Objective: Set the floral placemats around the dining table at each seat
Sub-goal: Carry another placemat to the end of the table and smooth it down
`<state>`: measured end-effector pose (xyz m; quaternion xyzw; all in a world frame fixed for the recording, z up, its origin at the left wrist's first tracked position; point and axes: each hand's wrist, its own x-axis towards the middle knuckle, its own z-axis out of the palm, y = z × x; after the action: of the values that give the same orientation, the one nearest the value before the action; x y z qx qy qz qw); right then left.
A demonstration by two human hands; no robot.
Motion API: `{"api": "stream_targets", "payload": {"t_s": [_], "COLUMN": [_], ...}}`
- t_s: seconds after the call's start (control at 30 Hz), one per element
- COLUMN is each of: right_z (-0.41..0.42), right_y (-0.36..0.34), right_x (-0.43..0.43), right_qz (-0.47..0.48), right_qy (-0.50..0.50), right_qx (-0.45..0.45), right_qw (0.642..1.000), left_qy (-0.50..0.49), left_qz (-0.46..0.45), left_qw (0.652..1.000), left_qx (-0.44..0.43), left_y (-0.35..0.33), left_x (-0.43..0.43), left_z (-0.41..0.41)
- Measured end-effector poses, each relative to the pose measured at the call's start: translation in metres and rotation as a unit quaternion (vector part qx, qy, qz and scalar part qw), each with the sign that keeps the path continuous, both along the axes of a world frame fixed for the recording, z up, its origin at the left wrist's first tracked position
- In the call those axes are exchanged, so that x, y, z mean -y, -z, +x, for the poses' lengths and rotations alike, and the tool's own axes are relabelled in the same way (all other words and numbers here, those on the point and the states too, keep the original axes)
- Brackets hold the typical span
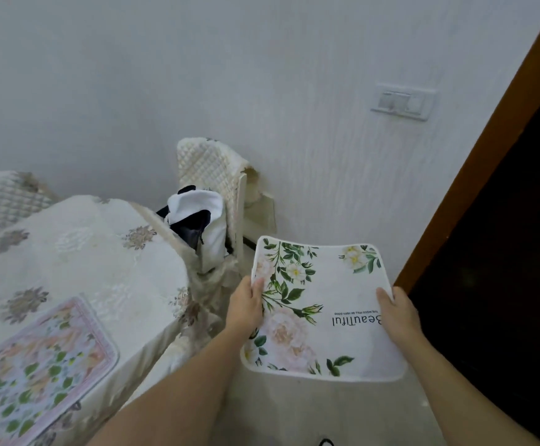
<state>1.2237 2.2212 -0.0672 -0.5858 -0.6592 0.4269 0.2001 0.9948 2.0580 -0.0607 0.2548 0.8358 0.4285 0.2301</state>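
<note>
White and floral, the placemat [323, 304] is hanging in the air beside the counter [79, 252], well off it, both hands [246, 305] pinching its side edges. It is sagging slightly, so it is probably light and limp; gripping opposite edges seems wise.

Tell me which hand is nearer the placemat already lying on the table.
Left. The left hand grips the held white placemat's table-side edge, closer to the laid placemat; the right hand grips its far edge.
</note>
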Motion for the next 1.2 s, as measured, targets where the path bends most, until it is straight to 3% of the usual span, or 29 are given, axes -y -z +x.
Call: {"api": "stream_targets", "payload": {"t_s": [0.3, 0.67, 1.2], "right_z": [-0.101, -0.243, -0.532], "right_y": [-0.008, -0.001, 0.006], "right_x": [-0.095, -0.113, -0.094], "right_qz": [-0.004, -0.018, -0.023], "right_qy": [-0.136, -0.268, -0.368], "right_qx": [-0.004, -0.007, -0.022], "right_qw": [0.991, 0.963, 0.929], "left_qy": [-0.131, -0.256, -0.360], "left_qz": [0.020, 0.003, 0.009], "left_qw": [0.991, 0.966, 0.933], "left_qx": [-0.005, -0.026, -0.006], "left_y": [-0.008, -0.002, 0.017], "left_x": [-0.037, -0.018, 0.018], "left_z": [-0.051, -0.130, -0.364]}}
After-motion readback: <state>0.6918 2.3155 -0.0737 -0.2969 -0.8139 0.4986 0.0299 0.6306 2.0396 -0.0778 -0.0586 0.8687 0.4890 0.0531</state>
